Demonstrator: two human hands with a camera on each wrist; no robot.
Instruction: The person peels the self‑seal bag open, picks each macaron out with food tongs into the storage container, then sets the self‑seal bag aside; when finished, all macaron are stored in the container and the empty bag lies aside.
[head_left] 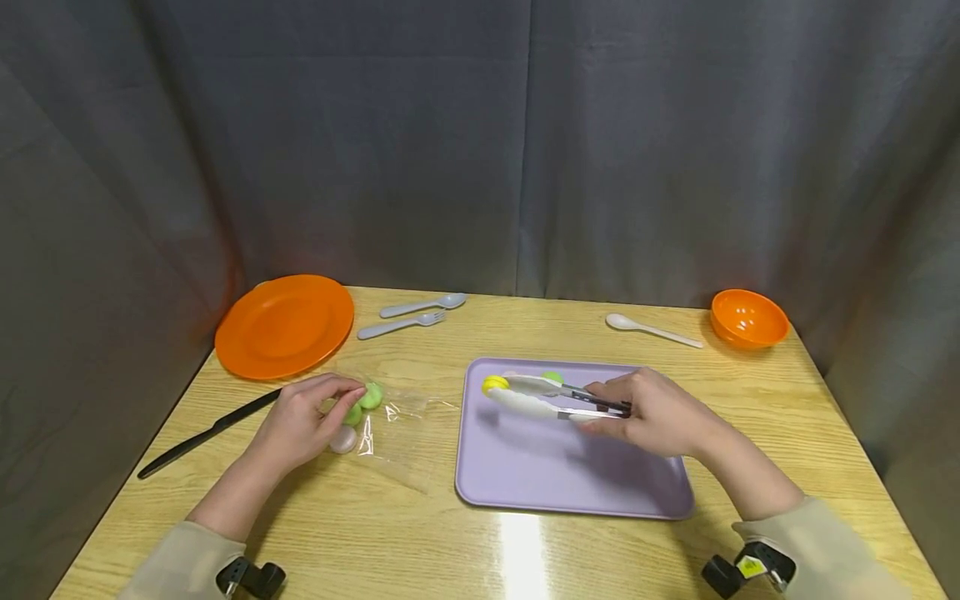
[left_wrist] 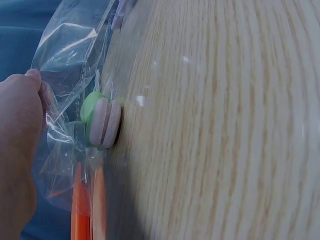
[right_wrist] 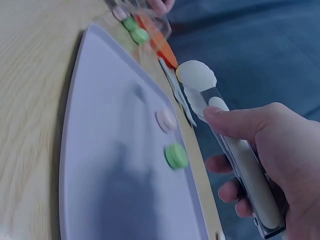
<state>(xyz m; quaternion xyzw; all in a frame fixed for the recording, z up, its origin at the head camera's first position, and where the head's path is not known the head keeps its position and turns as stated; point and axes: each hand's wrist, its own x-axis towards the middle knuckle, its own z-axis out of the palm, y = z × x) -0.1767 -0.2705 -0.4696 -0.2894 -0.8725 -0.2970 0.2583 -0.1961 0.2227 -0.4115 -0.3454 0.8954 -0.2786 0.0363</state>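
My left hand point(head_left: 318, 412) pinches the mouth of a clear plastic bag point(head_left: 397, 433) that lies on the wooden table. Green macarons point(head_left: 370, 397) and a pink macaron point(head_left: 344, 439) sit in the bag by my fingers. In the left wrist view the pink macaron point(left_wrist: 106, 122) lies against a green macaron point(left_wrist: 91, 106) inside the bag point(left_wrist: 70, 65). My right hand point(head_left: 622, 412) grips white-tipped tongs point(head_left: 540, 396) over the lilac tray point(head_left: 570, 475). The tongs' tips clamp a yellow macaron point(head_left: 493, 384). A green macaron point(right_wrist: 176, 155) and a pink macaron point(right_wrist: 166, 120) lie on the tray point(right_wrist: 100, 150).
An orange plate point(head_left: 285, 325) lies at the back left, with a black knife point(head_left: 210, 432) in front of it. A grey spoon point(head_left: 423, 305) and fork point(head_left: 401, 325) lie behind the bag. A white spoon point(head_left: 651, 331) and an orange bowl point(head_left: 748, 318) stand at the back right.
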